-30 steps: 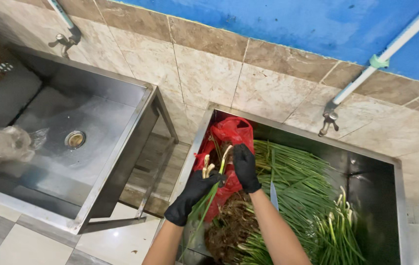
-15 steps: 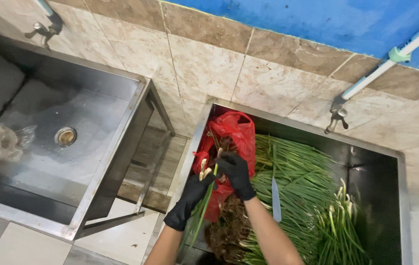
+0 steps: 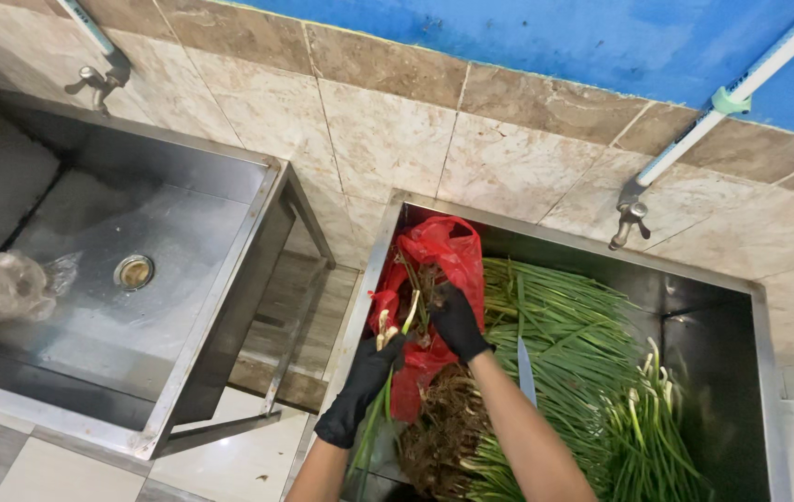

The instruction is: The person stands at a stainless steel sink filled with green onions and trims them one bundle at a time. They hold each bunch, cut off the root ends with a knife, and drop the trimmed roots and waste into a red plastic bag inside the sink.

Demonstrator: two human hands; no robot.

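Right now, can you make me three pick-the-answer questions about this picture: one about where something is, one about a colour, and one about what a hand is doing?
1. Where do the green onions lie?
A. in the right sink
B. in the left sink
C. on the floor

2. What colour is the plastic bag by the hands?
A. blue
B. red
C. white

3. What is the left hand doing?
A. resting flat and empty
B. turning the tap
C. gripping pale onion stalks

Answers: 1 A, the green pile fills the right sink. 2 B, the bag is bright red. 3 C, the gloved fingers close round the stalks.
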